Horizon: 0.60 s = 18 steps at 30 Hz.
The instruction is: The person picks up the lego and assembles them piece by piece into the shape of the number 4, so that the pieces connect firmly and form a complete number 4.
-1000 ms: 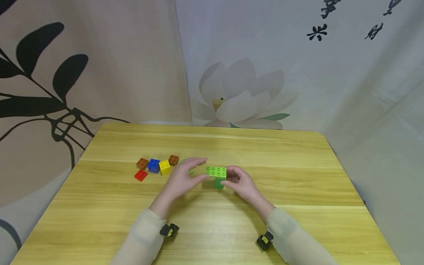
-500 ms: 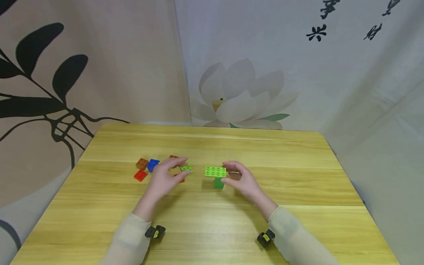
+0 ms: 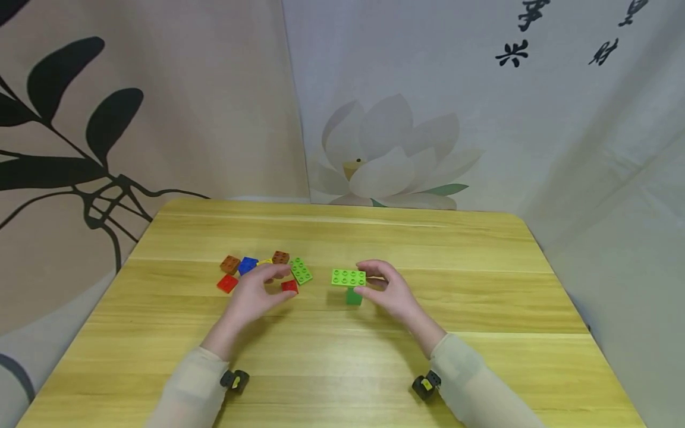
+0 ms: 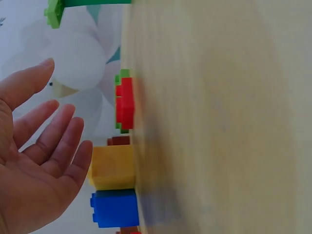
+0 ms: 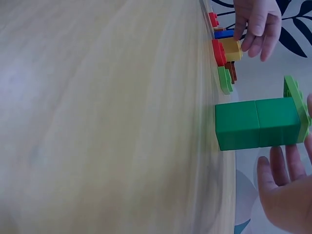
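On the table stands a stack of toy building bricks, two dark green bricks (image 5: 258, 124) topped by a light green plate (image 3: 348, 277) that overhangs to the left. My right hand (image 3: 393, 294) holds the plate's right end between thumb and fingers. In the right wrist view that hand (image 5: 287, 195) is partly cut off by the frame. My left hand (image 3: 251, 294), relaxed and holding nothing, hovers over the loose bricks. Its thumb and fingertips are either side of a small red brick (image 3: 289, 286), apart from it in the left wrist view. Behind that lies another light green plate (image 3: 301, 271).
Left of and behind my left hand lie a blue brick (image 3: 248, 265), a mostly hidden yellow brick (image 4: 113, 167), two brown bricks (image 3: 230, 264) and a flat red one (image 3: 227, 283). The wooden table (image 3: 342, 368) ends at a printed curtain (image 3: 407, 71).
My left hand has moved left, away from the stack, passing over the loose light green plate to the small red brick. My right hand has stayed at the stack.
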Motion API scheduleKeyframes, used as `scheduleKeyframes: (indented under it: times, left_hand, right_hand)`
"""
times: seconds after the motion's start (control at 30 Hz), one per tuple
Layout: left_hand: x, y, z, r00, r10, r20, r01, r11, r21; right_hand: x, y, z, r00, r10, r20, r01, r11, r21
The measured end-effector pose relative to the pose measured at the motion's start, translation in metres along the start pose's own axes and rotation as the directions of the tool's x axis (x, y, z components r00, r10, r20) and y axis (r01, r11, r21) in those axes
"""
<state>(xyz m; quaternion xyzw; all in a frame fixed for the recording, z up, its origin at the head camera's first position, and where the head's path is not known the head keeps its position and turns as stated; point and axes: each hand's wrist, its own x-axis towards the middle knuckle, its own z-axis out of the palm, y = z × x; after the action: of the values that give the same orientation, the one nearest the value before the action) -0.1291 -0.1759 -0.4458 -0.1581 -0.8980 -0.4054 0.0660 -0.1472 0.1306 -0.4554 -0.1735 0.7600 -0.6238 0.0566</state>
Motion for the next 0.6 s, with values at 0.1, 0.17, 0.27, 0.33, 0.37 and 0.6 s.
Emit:
scheduleKeyframes:
  times: [0.1, 0.17, 0.27, 0.33, 0.37, 0.6]
  left_hand:
    - [0.0, -0.004, 0.001, 0.999, -0.025, 0.039, 0.025, 1.0, 0.009]
    - [0.001, -0.006, 0.002, 0.997, -0.045, 0.059, 0.044, 0.999, 0.012]
    - [0.002, -0.008, 0.003, 0.994, -0.068, 0.088, 0.067, 0.998, 0.014]
    - [0.003, -0.01, 0.004, 0.99, -0.085, 0.108, 0.084, 0.996, 0.014]
    - [0.003, -0.01, 0.004, 0.989, -0.093, 0.118, 0.092, 0.996, 0.014]
    - [0.005, -0.015, 0.006, 0.977, -0.132, 0.169, 0.132, 0.991, 0.012]
  right_hand:
    - [0.0, -0.001, 0.001, 1.0, 0.005, -0.006, -0.005, 1.0, 0.002]
    - [0.0, -0.002, 0.001, 1.0, 0.01, -0.01, -0.01, 1.0, 0.001]
    - [0.0, -0.002, 0.001, 1.0, 0.019, -0.015, -0.019, 1.0, -0.002]
    - [0.0, -0.002, 0.002, 1.0, 0.023, -0.016, -0.023, 1.0, -0.001]
    - [0.0, -0.002, 0.002, 1.0, 0.025, -0.017, -0.025, 1.0, -0.001]
    - [0.0, 0.002, 0.003, 0.999, 0.028, -0.023, -0.028, 1.0, 0.011]
